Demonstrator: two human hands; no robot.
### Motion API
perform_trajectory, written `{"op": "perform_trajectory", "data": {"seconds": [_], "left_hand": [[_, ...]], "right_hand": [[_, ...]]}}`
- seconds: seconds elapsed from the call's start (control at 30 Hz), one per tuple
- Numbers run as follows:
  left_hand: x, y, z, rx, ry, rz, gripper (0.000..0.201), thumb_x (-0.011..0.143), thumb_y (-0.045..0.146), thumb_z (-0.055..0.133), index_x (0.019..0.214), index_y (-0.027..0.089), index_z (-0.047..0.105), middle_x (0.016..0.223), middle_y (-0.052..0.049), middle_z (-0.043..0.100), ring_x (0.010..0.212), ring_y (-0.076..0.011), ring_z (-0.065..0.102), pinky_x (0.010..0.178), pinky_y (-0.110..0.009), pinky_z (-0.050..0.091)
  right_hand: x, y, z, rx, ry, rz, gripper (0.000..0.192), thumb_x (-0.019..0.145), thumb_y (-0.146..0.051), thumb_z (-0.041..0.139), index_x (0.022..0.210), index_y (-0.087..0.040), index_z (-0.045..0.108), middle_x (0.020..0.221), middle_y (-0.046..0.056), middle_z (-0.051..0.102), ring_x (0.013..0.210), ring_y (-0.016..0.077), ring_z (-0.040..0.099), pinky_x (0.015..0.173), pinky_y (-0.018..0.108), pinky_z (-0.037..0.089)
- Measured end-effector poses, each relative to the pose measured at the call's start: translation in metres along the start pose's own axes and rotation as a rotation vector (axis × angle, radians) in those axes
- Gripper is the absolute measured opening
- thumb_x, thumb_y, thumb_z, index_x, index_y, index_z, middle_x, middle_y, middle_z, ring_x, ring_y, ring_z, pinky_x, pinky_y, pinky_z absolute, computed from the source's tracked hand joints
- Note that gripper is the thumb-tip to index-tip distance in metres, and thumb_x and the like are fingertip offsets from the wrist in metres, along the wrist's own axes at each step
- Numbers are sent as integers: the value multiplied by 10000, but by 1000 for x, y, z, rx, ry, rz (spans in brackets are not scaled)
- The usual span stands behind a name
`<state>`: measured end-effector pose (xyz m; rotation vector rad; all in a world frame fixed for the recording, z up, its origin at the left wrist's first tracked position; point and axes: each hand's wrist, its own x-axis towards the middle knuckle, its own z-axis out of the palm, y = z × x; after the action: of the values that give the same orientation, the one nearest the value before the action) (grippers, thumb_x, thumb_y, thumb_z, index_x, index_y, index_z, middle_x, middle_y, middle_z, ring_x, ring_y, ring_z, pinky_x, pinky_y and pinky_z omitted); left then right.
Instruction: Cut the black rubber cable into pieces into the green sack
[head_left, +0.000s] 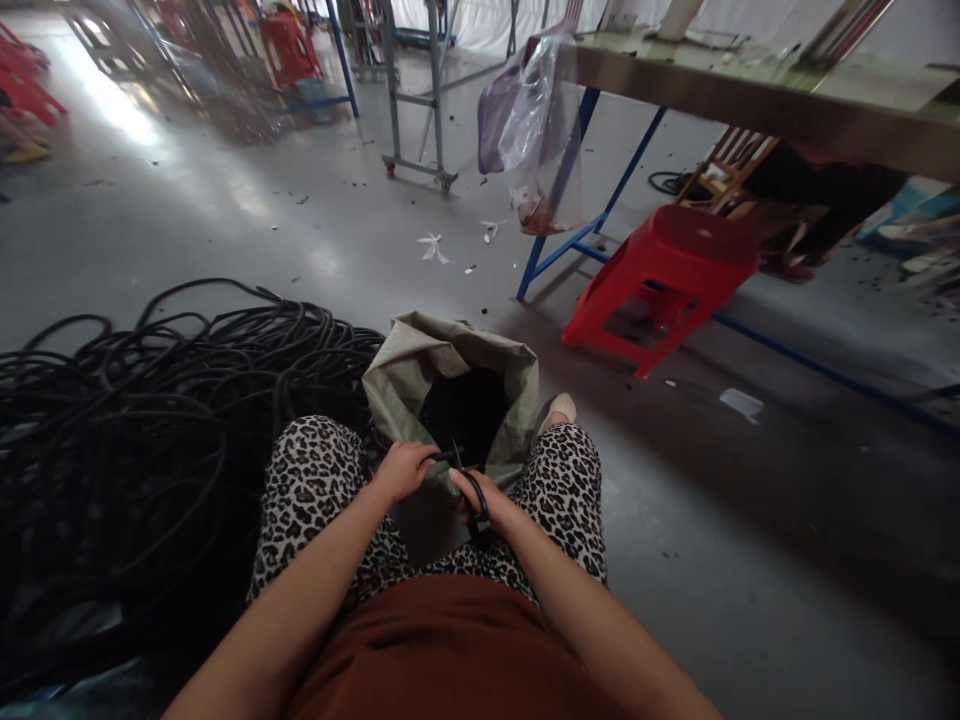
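black rubbery cable (442, 456), a short length of it, sits right over the mouth of the sack (390, 385), between the knees. the left hand (401, 470) is curled shut around one end of it, fingers wrapped over the top. the right hand (480, 497) is closed through the black loops of the scissors (471, 482), blades pointing up toward the cable and looking slightly parted, though they are too small and dark to be sure.

this cable looks light in a short piece, bendy rather than stiff, with a matt skin that should not slip much in a bare grip. a hold close beside the blades seems the right spot, so the piece does not flop away from the cut.

now the sack: soft woven stuff, greenish-grey, rim rolled down and slumped open. inside is dark, something black heaped in there, likely cut bits, but i cannot make them out singly.

out to the person's left, a big tangled pile of cable (150, 420) sprawls on the floor, touching the left knee. farther off, a red stool (664, 275) stands by a blue-legged table (750, 95), and a clear plastic bag (536, 130) hangs from the table's edge with something brownish at its bottom.
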<state>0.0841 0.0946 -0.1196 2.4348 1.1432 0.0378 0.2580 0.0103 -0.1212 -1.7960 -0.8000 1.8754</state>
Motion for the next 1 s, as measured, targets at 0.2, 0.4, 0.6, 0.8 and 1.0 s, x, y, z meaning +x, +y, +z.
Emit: {"op": "perform_trajectory", "data": {"seconds": [0.2,0.4,0.6,0.8,1.0], "left_hand": [[0,1,-1,3,-4,7,261,868,252,452,1072,229,612,927,-43,668,906,-186,592,799,-309,388],[1,1,4,0,0,-8,269,876,259,447,1091,222,605,951,-52,669,919,-187,592,797,-307,389],[1,0,8,32,-13,-12,253,876,274,455,1071,224,609,954,-53,672,934,-189,593,808,-308,392],[1,0,7,58,-34,-19,249,868,273,459,1050,232,625,932,-54,676,922,-199,597,803,-310,392],[1,0,6,24,-29,-41,250,857,264,477,1050,231,632,938,-57,679,923,-195,597,811,-305,392]], "right_hand": [[-2,-3,1,-29,34,-25,347,888,-476,470,914,-133,520,443,-54,464,307,92,462,308,165,366],[4,2,2,-95,115,-38,257,884,-390,489,834,-139,507,415,-80,410,272,78,403,287,170,352],[6,6,2,-131,126,-80,221,867,-338,501,779,-136,519,434,-74,409,277,70,391,288,176,361],[5,8,2,-140,120,-60,212,852,-338,523,774,-141,529,433,-76,395,262,65,376,277,173,341],[5,11,1,-137,115,-55,226,841,-351,551,767,-137,548,418,-77,400,255,70,377,282,180,322]]}}
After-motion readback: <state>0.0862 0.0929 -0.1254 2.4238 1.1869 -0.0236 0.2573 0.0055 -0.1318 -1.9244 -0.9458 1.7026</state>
